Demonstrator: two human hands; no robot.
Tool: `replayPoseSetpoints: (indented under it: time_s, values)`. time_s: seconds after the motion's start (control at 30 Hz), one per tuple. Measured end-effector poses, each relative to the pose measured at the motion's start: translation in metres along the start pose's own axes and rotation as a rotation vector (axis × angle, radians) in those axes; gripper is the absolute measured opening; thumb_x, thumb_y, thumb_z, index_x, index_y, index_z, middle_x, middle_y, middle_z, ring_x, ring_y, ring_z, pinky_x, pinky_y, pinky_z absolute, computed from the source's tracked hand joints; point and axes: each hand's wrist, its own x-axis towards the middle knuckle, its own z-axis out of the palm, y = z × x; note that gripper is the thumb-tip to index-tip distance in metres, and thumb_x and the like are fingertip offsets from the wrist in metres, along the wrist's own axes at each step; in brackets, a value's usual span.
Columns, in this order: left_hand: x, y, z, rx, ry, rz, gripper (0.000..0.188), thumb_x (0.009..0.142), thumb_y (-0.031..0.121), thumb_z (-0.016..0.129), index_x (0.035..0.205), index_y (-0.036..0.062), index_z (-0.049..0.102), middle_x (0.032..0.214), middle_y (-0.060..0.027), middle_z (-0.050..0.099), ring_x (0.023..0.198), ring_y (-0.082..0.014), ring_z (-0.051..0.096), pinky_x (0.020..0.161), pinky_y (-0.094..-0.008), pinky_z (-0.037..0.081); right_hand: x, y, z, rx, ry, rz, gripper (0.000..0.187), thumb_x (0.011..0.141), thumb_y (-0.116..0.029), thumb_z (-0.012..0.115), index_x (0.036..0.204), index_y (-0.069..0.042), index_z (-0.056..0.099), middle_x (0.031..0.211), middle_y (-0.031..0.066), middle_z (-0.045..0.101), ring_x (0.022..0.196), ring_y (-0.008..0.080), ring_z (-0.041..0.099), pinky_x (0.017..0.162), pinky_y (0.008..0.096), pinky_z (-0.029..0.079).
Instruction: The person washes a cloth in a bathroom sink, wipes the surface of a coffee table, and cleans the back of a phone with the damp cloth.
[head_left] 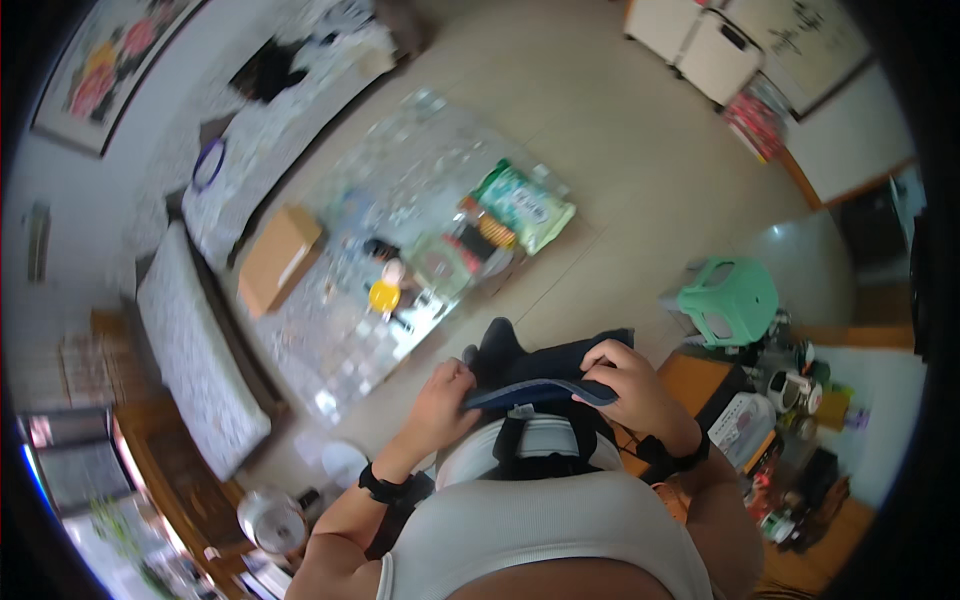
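Note:
A dark blue garment (540, 388), probably trousers, is stretched across the front of my body at waist height. Its upper edge curves between my two hands, and a small pale label shows near the middle. My left hand (442, 402) has its fingers curled over the left end of that edge. On the other end, my right hand (622, 384) grips the fabric between thumb and fingers. More dark cloth hangs beyond the edge, and its lower part is hard to make out. Black straps (512, 436) cross my white top (540, 520) just behind the garment.
Ahead stands a low glass table (400, 165) with a cardboard box (280, 258), a green bag (525, 205) and a yellow-topped container (384, 296). A sofa (290, 125) runs along the left. At right are a green stool (728, 300) and a cluttered surface; a suitcase (718, 58) stands farther off.

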Motion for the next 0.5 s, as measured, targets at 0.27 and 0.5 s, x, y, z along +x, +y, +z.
replayPoseSetpoints:
  time_s: [0.27,0.5]
  values:
    - [0.182,0.024,0.012,0.034,-0.204,0.289,0.034,0.068,0.003,0.065,0.1,0.0034,0.056,0.091,-0.0155,0.058,0.086,-0.0342,0.058,0.071,-0.041,0.047,-0.038,0.039,-0.092,0.096,0.224,0.456,0.024,0.078,-0.001,0.056,0.102,-0.001,0.056,0.085,0.0188,0.063,0.08,0.038,0.061,0.07,0.0403,0.048]
    - [0.325,0.033,0.039,-0.124,-0.77,0.38,0.031,0.083,0.009,0.066,0.111,0.0026,0.054,0.089,-0.0158,0.063,0.08,-0.0257,0.063,0.071,-0.0365,0.048,-0.043,0.094,-0.144,0.15,0.592,0.755,0.018,0.085,-0.007,0.058,0.102,-0.001,0.06,0.089,0.0215,0.063,0.084,0.0346,0.063,0.075,0.0361,0.047]
